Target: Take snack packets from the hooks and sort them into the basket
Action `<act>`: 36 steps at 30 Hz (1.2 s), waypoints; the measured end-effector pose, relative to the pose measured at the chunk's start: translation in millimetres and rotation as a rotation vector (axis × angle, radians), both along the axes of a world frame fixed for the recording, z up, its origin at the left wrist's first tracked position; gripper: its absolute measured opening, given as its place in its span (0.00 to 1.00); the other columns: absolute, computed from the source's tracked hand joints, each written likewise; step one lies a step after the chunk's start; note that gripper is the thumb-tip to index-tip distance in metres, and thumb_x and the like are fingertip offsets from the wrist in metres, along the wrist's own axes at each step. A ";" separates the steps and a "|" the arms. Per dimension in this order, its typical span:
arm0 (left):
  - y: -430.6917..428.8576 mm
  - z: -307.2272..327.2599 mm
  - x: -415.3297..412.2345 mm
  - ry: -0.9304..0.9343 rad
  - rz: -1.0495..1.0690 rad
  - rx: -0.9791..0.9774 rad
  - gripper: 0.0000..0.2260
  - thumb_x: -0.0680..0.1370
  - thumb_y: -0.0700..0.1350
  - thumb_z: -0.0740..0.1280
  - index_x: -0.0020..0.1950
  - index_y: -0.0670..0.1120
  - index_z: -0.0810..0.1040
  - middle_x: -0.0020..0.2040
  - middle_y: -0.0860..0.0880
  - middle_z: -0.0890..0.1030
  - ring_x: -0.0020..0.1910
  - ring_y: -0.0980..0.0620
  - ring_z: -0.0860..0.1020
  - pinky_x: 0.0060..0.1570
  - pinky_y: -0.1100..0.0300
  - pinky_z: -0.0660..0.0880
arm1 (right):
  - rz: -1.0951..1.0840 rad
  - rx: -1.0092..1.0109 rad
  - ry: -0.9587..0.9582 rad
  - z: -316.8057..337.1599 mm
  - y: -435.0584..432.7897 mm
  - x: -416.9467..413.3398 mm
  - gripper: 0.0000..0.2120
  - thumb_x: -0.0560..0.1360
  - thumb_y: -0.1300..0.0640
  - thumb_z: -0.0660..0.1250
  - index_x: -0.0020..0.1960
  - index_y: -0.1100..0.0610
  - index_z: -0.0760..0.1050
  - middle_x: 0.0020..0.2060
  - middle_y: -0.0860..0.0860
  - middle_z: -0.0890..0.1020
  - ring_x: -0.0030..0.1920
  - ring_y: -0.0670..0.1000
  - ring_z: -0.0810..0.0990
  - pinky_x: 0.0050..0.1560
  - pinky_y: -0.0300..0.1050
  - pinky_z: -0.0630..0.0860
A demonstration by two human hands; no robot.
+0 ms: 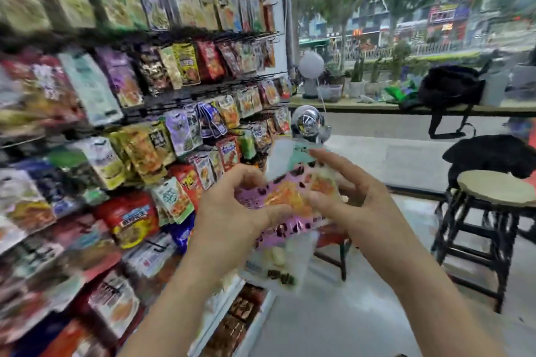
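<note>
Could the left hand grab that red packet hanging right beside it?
Probably not right now. The red packet hangs close beside the left hand with nothing between them, but that hand grips the pink packet, so its fingers look busy.

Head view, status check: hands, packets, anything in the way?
Left hand grips snack packets, right hand pinches them too. Packets off hooks, held mid-air. Basket not in view; nothing blocking.

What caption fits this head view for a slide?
Left hand and right hand hold a bundle of snack packets beside the hook rack.
</note>
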State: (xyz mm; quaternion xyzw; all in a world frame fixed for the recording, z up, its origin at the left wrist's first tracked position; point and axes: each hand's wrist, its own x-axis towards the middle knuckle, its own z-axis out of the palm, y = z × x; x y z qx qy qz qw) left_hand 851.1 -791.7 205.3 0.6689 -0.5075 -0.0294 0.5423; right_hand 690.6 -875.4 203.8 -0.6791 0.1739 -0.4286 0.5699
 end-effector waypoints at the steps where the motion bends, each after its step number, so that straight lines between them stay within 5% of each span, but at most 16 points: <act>1: 3.7 2.1 14.4 0.078 0.051 -0.047 0.19 0.60 0.55 0.78 0.41 0.52 0.73 0.39 0.58 0.78 0.40 0.68 0.74 0.38 0.72 0.70 | 0.045 0.042 -0.032 0.6 4.0 17.7 0.27 0.73 0.63 0.71 0.62 0.35 0.74 0.47 0.50 0.85 0.44 0.50 0.84 0.39 0.45 0.82; 4: 12.3 2.4 53.0 0.196 0.211 -0.145 0.17 0.64 0.53 0.78 0.42 0.51 0.71 0.44 0.54 0.80 0.47 0.67 0.76 0.41 0.66 0.71 | 0.049 0.100 -0.083 -2.1 14.5 71.4 0.29 0.73 0.66 0.71 0.60 0.34 0.73 0.46 0.63 0.81 0.35 0.56 0.81 0.38 0.49 0.82; 9: 29.7 -4.0 101.2 0.194 0.361 -0.261 0.17 0.66 0.52 0.78 0.41 0.52 0.70 0.43 0.58 0.79 0.46 0.70 0.76 0.40 0.76 0.69 | 0.113 0.140 -0.092 -6.1 28.5 146.6 0.21 0.75 0.68 0.68 0.52 0.41 0.76 0.45 0.63 0.78 0.33 0.63 0.78 0.34 0.49 0.81; 13: 33.5 -12.1 135.9 0.191 0.447 -0.361 0.16 0.66 0.51 0.78 0.40 0.54 0.70 0.40 0.57 0.79 0.47 0.62 0.78 0.44 0.69 0.72 | 0.179 0.214 -0.046 -5.9 32.7 192.5 0.14 0.77 0.66 0.66 0.50 0.46 0.78 0.47 0.64 0.71 0.35 0.58 0.75 0.31 0.48 0.81; 16: 25.3 -19.7 155.3 0.184 0.455 -0.376 0.15 0.68 0.52 0.77 0.40 0.56 0.70 0.41 0.61 0.78 0.46 0.64 0.77 0.45 0.67 0.72 | 0.258 0.323 -0.094 -3.6 28.1 218.5 0.12 0.75 0.63 0.69 0.52 0.48 0.77 0.51 0.58 0.74 0.39 0.50 0.80 0.34 0.50 0.82; 20: 7.9 -23.9 175.1 0.176 0.399 -0.298 0.09 0.74 0.48 0.73 0.42 0.55 0.72 0.41 0.63 0.77 0.44 0.62 0.76 0.45 0.66 0.72 | 0.208 0.328 -0.127 -5.4 6.4 251.8 0.13 0.74 0.65 0.71 0.48 0.47 0.77 0.38 0.46 0.77 0.34 0.47 0.80 0.32 0.49 0.83; 25: -7.4 -11.6 210.8 0.171 0.322 -0.126 0.18 0.71 0.38 0.75 0.50 0.59 0.77 0.49 0.62 0.81 0.48 0.58 0.80 0.46 0.64 0.77 | 0.097 0.447 -0.220 -8.8 -56.0 290.1 0.25 0.73 0.66 0.71 0.68 0.60 0.69 0.56 0.53 0.75 0.32 0.46 0.82 0.29 0.42 0.80; 30: -58.7 -2.6 218.0 0.297 0.602 -0.355 0.25 0.68 0.38 0.78 0.53 0.61 0.71 0.51 0.55 0.74 0.43 0.51 0.81 0.39 0.59 0.80 | 0.183 0.518 -0.276 -10.4 -105.4 328.5 0.10 0.73 0.64 0.71 0.49 0.55 0.73 0.55 0.51 0.70 0.35 0.51 0.79 0.27 0.40 0.79; 36: -108.3 -0.9 231.6 0.566 0.623 -0.577 0.21 0.65 0.41 0.77 0.53 0.51 0.73 0.45 0.45 0.78 0.31 0.54 0.79 0.34 0.62 0.78 | 0.279 0.588 -0.373 -3.7 -155.7 365.1 0.10 0.74 0.65 0.68 0.40 0.55 0.70 0.52 0.55 0.70 0.27 0.44 0.79 0.28 0.43 0.80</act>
